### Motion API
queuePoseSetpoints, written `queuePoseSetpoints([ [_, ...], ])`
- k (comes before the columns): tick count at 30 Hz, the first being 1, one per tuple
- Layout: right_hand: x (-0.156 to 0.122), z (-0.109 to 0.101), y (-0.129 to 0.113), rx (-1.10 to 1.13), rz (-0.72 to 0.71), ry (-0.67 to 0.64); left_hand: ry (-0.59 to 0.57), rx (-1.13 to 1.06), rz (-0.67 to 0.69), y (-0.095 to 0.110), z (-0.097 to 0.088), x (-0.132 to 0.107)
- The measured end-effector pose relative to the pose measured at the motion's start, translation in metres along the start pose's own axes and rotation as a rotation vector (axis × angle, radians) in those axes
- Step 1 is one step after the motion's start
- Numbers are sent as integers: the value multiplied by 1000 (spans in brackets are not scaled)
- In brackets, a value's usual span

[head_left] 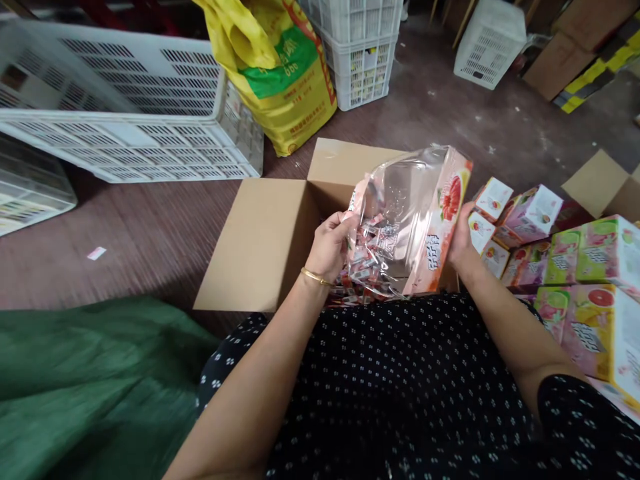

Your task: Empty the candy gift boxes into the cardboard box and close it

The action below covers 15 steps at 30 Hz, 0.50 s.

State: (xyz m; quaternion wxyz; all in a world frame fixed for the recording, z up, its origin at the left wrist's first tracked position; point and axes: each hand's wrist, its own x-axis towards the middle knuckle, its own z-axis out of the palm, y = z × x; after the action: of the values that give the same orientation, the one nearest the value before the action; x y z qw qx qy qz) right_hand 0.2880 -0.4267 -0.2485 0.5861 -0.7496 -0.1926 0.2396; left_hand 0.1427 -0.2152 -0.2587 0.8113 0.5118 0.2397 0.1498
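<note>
clear plastic candy bag with pink grapefruit print (410, 220) is held tilted over the open brown cardboard box (260, 240) on the floor, near stacked pink-green cartons (585, 280) at the right edge. left hand (330, 247) fingers curl closed on the bag's left side; right hand (463, 233) grips its right edge.

carton inside (325, 200): hidden behind the clear bag (400, 213)
right hand (463, 237): fingers hidden behind bag
far-left crate (120, 100): cut off by edge
</note>
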Motion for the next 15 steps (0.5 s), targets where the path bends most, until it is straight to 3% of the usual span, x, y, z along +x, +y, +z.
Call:
queuePoseSetpoints([
  [5,4,-1,5,149,49,-128,-72,-62,-61,4,10,-9],
  [12,12,9,18,123,-65,82,-149,47,-47,-9,17,-8],
  [15,12,9,20,111,-36,100,-93,129,-22,-14,13,-1],
])
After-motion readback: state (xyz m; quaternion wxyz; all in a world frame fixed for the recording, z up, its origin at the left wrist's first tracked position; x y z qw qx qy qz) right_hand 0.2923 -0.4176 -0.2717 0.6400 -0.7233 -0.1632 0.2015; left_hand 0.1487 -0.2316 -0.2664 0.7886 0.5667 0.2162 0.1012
